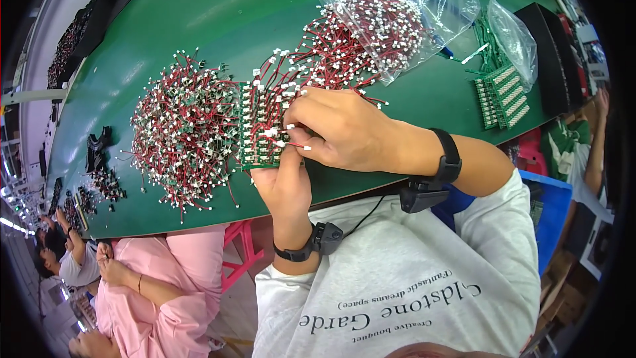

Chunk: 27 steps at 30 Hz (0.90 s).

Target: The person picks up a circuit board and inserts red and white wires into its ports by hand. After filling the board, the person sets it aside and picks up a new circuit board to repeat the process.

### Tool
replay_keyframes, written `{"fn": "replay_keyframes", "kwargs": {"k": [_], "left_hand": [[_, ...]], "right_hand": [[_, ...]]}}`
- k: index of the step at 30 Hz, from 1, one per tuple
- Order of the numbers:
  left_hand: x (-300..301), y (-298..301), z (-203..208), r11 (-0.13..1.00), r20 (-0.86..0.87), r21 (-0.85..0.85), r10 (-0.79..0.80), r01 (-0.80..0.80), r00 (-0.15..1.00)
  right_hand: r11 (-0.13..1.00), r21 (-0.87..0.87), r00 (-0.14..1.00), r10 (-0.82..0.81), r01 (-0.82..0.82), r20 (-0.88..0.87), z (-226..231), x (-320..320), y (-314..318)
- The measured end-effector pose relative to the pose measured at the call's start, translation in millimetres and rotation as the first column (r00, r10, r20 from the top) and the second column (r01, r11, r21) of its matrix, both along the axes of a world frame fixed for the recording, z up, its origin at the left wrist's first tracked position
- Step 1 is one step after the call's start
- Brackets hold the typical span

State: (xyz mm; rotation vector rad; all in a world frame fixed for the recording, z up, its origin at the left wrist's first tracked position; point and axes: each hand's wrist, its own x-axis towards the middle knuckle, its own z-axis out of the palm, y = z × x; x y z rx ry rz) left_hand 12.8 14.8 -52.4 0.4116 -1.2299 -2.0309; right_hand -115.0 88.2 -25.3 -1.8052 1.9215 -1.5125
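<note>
Circuit-board panel (255, 126): green, rows of white connectors, red leads across it, by the near edge of the table (232, 0), about mid-length. Left hand (285, 189) clamped on the panel's near end, thumb on top. Right hand (351, 129) over its right side, fingertips bunched at the leads; can't tell if they're pinching one. Just left of the panel: big heap of small wired boards (185, 132). Beyond the right hand, toward the far edge: pile of red leads (331, 50) with white plugs, partly under a clear bag (450, 3). Toward the right end: stacked panels (500, 96), then a black bin (546, 59). Near left corner: black parts (106, 185). Co-worker in pink (159, 265) at the near edge, left.
</note>
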Motion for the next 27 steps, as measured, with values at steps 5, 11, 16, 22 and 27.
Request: {"fn": "replay_keyframes", "kwargs": {"k": [5, 11, 16, 22, 27], "left_hand": [[1, 0, -5, 0.999, 0.002, -0.045, -0.030, 0.030, 1.000], [1, -5, -10, 0.971, -0.010, -0.211, -0.114, 0.109, 0.993], [-1, -1, 3, 0.970, 0.128, -0.241, -0.010, 0.041, 0.992], [0, 2, 8, 0.949, 0.180, -0.312, 0.024, 0.034, 0.983], [1, 2, 9, 0.942, 0.219, -0.324, -0.011, 0.083, 0.976]], "right_hand": [[0.999, -0.021, 0.998, 0.039, -0.038, 0.040, 0, -3, 3], [1.000, 0.021, 0.999, 0.018, -0.019, 0.041, 2, -2, 3], [0.998, 0.054, 0.999, -0.037, 0.039, -0.032, 5, 1, 5], [1.000, 0.014, 0.999, -0.020, 0.021, -0.033, 6, 2, 5], [1.000, 0.002, 0.999, -0.028, 0.028, -0.020, 8, -6, 7]]}}
